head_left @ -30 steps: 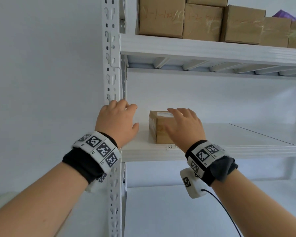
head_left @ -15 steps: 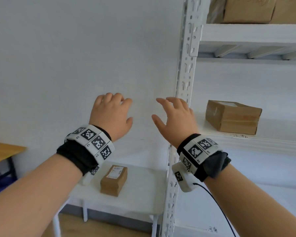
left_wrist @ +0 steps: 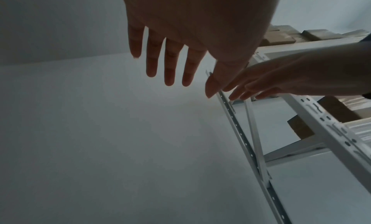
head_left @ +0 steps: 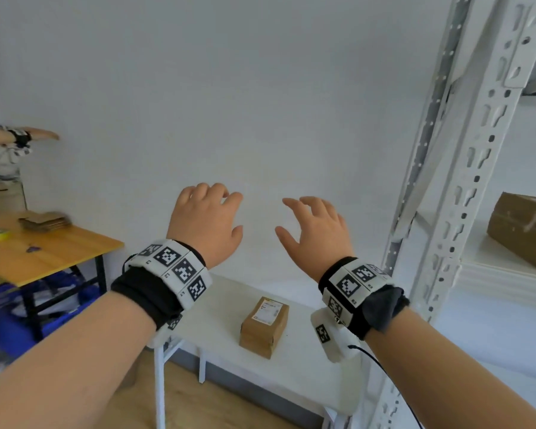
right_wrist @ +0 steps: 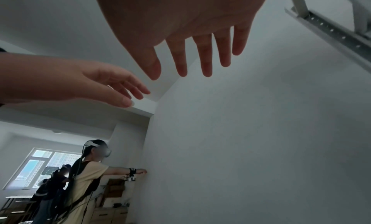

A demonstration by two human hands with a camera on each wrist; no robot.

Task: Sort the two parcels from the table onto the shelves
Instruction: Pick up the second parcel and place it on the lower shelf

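A small brown cardboard parcel (head_left: 265,326) with a white label lies on the low white table (head_left: 307,379) beside the rack. A second brown parcel (head_left: 522,229) sits on the white shelf (head_left: 502,274) at the right edge. My left hand (head_left: 206,222) and right hand (head_left: 314,233) hover side by side in the air in front of the wall, well above the table. Both hands are empty, with fingers spread and relaxed. The wrist views show the left hand (left_wrist: 174,55) and the right hand (right_wrist: 198,52) with straight fingers holding nothing.
The white perforated rack upright (head_left: 464,181) stands just right of my right hand. A wooden desk (head_left: 41,249) with tape and flat cardboard stands at the left. Another person (right_wrist: 86,176) with an outstretched arm stands further along the wall.
Both hands have left the parcel on the shelf and swung left, away from the rack. My view has turned left and down, so the table with the other parcel now lies below my hands.
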